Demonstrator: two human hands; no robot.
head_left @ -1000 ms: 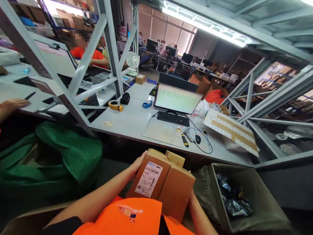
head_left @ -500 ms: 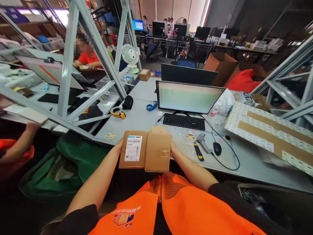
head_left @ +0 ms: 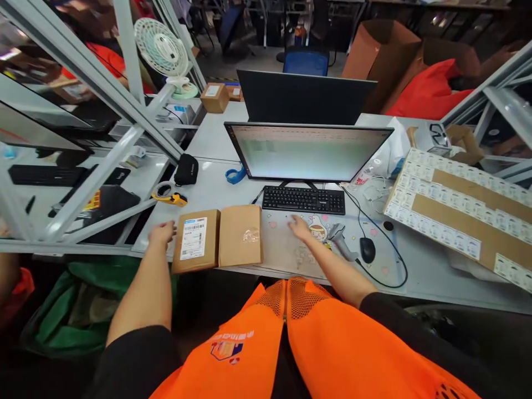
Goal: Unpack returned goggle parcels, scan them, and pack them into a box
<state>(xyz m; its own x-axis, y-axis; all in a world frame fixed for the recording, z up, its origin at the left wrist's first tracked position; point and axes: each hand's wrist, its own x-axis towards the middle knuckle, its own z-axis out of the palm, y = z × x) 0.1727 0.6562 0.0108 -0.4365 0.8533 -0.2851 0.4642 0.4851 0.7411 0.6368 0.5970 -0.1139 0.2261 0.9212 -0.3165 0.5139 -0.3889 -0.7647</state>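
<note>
A brown cardboard box [head_left: 198,241] with a white shipping label [head_left: 193,238] lies on the desk near its front edge. Against its right side is a plain brown cardboard piece [head_left: 240,235] with clear tape; whether it is a second box or a flap I cannot tell. My left hand [head_left: 163,233] is just left of the labelled box, empty, its fingers loosely bent. To the right of the cardboard, my right hand [head_left: 298,227] hovers over the desk mat below the keyboard [head_left: 303,200], fingers stretched out and holding nothing.
Behind the keyboard stands a lit monitor [head_left: 310,152]. A barcode scanner [head_left: 343,244] and a mouse [head_left: 367,250] lie to the right, near a large carton [head_left: 461,216]. Tape dispenser [head_left: 169,197], black pouch [head_left: 187,169] and metal frame [head_left: 95,172] are at left.
The cardboard, held between both hands at the desk edge, has moved left and now lies on the desk. Both hands have let go and moved apart. The view has tilted down.
</note>
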